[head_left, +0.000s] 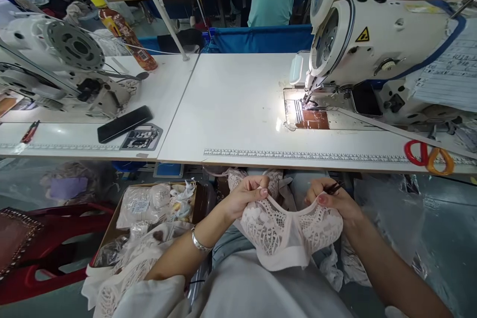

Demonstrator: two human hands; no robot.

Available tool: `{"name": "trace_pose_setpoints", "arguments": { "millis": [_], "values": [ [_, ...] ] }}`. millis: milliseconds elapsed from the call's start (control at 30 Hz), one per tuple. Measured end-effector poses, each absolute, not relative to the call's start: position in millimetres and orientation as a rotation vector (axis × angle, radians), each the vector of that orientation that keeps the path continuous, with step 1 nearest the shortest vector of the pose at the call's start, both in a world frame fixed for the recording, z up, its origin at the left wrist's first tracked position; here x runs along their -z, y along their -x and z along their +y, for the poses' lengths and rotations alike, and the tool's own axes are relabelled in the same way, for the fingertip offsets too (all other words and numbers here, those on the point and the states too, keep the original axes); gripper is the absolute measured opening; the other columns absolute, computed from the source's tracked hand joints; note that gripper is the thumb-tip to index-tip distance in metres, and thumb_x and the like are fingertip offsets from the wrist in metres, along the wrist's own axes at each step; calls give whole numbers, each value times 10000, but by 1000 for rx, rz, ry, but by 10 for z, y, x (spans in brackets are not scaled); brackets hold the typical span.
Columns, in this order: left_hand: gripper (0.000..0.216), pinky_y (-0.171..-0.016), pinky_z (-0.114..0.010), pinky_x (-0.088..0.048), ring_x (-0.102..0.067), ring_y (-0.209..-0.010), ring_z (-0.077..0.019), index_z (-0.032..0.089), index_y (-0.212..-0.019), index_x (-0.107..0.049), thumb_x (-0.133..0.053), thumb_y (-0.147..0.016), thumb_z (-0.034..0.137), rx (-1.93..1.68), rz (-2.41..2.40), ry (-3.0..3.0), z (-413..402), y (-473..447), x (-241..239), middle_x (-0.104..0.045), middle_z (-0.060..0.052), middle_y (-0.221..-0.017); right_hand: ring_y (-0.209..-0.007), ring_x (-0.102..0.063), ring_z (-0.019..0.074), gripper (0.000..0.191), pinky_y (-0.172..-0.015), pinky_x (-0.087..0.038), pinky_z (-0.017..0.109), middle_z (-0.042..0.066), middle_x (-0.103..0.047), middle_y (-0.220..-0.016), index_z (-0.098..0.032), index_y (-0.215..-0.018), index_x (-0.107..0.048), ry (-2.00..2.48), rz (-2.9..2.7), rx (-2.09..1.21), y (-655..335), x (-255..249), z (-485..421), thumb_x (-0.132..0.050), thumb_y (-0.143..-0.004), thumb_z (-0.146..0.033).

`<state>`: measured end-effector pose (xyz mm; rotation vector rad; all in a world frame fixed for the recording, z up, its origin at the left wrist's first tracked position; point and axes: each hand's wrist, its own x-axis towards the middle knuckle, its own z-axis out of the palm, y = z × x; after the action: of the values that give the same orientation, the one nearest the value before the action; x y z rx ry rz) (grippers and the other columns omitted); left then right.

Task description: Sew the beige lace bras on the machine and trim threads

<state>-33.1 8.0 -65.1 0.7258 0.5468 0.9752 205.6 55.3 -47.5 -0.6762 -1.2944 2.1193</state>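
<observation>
Lace bra (290, 235) is held above the lap (261, 290), pinched by left hand (248, 196) and right hand (334, 202); dark pointed tool (334, 188) also gripped in the right. Lace could be snagged if its tip is turned inward.

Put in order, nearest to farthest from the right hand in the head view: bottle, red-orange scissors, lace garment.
1. Lace garment, held in the right hand.
2. Red-orange scissors, right, at the table's front edge.
3. Bottle, far left, toward the back.
</observation>
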Motion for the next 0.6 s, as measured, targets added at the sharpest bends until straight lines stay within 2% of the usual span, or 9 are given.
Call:
{"name": "trace_pose_setpoints", "arguments": {
  "millis": [133,200,300,367,400,467,533,600],
  "values": [
    [573,-405,-181,-162,-220,-378,-28,195,-609,-355,-827,-748,487,-988,548,-736,66,353,599,-334,103,-453,-419,-220,54,564,-428,-188,235,-84,-331,-478,-210,-574,-340,595,-1280,-2160,-2065,526,546,-779,-815,-469],
    [570,-419,-182,-142,-209,-390,-23,189,-606,-354,-821,-761,477,-984,549,-760,72,361,560,-322,104,-460,-431,-244,53,498,-442,-211,222,-82,-371,-517,-207,-631,-373,564,-1369,-2134,-2088,501,579,-751,-850,-446],
    [584,-450,-187,-130,-208,-432,-22,181,-592,-348,-822,-763,476,-958,545,-817,122,329,503,-304,101,-487,-531,-468,94,338,-521,-344,226,-14,-579,-684,-190,-864,-556,567,-1731,-2035,-2084,377,650,-671,-911,-504],
    [592,-467,-189,-133,-208,-458,-24,175,-579,-349,-823,-760,481,-927,532,-853,190,291,470,-293,98,-510,-682,-594,152,418,-605,-416,255,56,-675,-834,-175,-1023,-641,554,-2039,-1930,-2034,262,669,-641,-911,-578],
    [598,-471,-189,-136,-204,-464,-25,177,-577,-342,-816,-765,490,-905,533,-884,234,276,453,-284,100,-516,-718,-611,167,427,-631,-426,265,67,-690,-853,-174,-1021,-671,544,-2163,-1868,-2002,207,663,-630,-916,-586],
    [590,-471,-185,-177,-229,-460,-34,189,-593,-335,-800,-776,504,-892,600,-1007,323,272,402,-294,99,-518,-647,-564,140,377,-608,-396,263,42,-666,-770,-177,-886,-695,546,-2302,-1765,-1950,118,623,-618,-940,-543],
    [483,-503,-199,-314,-367,-481,-70,191,-658,-418,-780,-805,476,-1029,817,-1252,382,304,315,-414,73,-543,-540,-446,102,393,-540,-328,256,-1,-574,-655,-178,-766,-656,563,-2252,-1767,-1948,75,559,-593,-966,-510],
    [271,-644,-276,-468,-555,-633,-142,190,-822,-565,-758,-849,379,-1298,1132,-1581,366,348,198,-602,6,-681,-494,-356,87,429,-487,-267,252,-29,-478,-609,-178,-731,-622,592,-2062,-1823,-1998,74,489,-592,-956,-542]
  ]
}}
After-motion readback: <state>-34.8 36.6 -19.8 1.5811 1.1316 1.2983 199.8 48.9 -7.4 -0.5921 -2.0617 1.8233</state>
